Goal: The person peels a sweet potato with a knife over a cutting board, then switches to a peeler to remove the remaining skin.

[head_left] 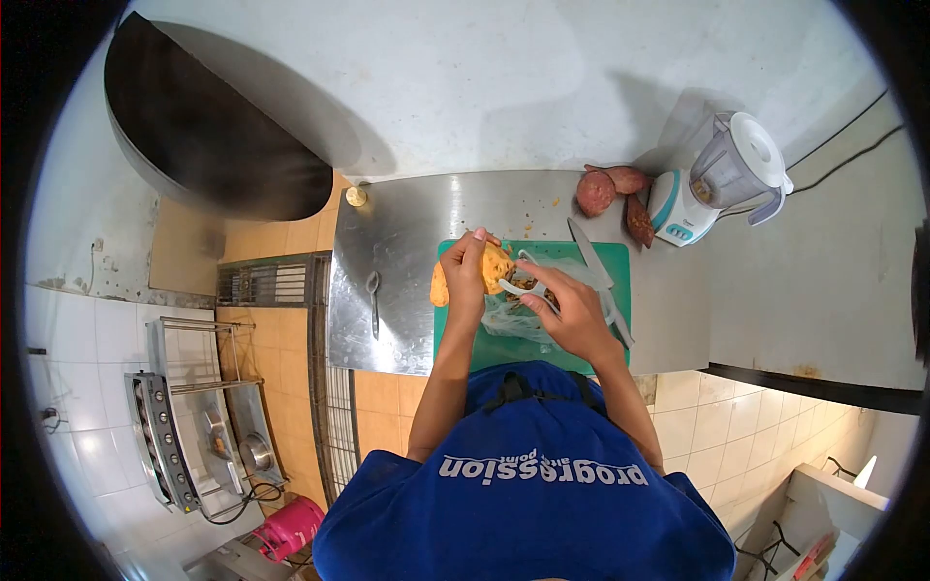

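My left hand [468, 268] is closed around a peeled orange sweet potato [497, 266], and more orange flesh shows on the other side of the fingers. A white peeler [523, 288] sits in the grip of my right hand [573, 308], its head right at the sweet potato's side. Below both hands a clear plastic bag [528, 321] with dark peelings lies on the green cutting board [455, 339]. A knife [591, 254] with a long blade rests on the board's right part, blade pointing to the wall.
Unpeeled sweet potatoes [596, 194] lie by the wall, beside a white and teal blender [681, 208]. On the steel table's [407, 223] left part are a spoon [374, 305] and a small yellowish round item [356, 197]. A gas stove [160, 441] stands at lower left.
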### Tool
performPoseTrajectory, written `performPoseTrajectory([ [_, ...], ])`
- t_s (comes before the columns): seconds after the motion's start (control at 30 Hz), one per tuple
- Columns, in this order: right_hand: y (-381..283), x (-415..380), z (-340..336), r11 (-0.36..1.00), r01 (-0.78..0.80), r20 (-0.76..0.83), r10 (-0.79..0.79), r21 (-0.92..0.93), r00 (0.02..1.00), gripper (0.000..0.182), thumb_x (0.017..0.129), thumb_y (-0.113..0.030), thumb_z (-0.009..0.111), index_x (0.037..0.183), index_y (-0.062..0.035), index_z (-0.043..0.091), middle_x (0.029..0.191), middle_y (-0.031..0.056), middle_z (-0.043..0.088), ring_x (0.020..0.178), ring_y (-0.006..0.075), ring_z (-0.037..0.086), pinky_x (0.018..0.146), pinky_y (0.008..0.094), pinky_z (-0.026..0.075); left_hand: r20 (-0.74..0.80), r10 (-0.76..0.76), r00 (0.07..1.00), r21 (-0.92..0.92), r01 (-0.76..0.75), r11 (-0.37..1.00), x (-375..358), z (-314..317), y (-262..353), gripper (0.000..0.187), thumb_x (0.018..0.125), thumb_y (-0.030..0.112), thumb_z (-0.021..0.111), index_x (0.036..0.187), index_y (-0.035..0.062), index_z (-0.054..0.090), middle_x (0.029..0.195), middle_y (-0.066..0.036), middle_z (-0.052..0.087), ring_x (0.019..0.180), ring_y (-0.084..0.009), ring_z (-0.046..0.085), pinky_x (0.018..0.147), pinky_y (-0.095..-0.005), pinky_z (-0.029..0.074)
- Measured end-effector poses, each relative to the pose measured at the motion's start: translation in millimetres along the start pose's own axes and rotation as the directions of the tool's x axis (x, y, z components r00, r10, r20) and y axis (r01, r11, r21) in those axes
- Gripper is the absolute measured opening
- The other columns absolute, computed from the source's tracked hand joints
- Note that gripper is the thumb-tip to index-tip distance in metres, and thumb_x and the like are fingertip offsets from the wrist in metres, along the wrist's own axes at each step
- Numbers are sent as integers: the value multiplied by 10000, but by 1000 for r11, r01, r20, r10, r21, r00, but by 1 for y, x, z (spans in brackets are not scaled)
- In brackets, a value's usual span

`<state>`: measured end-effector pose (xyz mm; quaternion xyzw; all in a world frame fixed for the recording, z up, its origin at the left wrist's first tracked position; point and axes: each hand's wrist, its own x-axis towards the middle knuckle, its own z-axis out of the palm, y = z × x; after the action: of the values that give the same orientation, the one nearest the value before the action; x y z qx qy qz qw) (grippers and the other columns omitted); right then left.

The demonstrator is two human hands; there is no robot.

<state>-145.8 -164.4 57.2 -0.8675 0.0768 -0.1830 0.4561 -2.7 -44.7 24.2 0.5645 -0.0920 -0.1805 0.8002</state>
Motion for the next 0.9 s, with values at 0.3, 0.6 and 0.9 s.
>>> performPoseTrajectory([
  [0.3,-5,0,-2,993,18,76,-9,-114,997,453,975,-329,638,1414,-214,624,955,126,675,864,370,640,799,477,496,-10,-5,1000,68,5,998,0,-2,-1,337,1024,249,613,836,-18,697,766,-70,681,712,-129,621,658,-280,476],
  [0.6,-1,-10,1,931,-53,325,178,-360,929,436,992,-356,604,1412,-243,623,1010,137,712,910,375,681,799,485,532,-64,105,992,-10,-106,994,-1,-6,2,353,1036,241,581,833,-34,670,835,-90,660,803,-202,665,799,-339,530],
  [0.9,0,2,-14,986,-72,83,84,-148,993,449,950,-256,692,1391,-187,646,1192,164,722,895,348,710,797,408,561,-66,177,982,-14,-179,984,10,-14,20,398,1049,292,554,831,-28,647,847,-116,642,845,-280,711,738,-397,581],
])
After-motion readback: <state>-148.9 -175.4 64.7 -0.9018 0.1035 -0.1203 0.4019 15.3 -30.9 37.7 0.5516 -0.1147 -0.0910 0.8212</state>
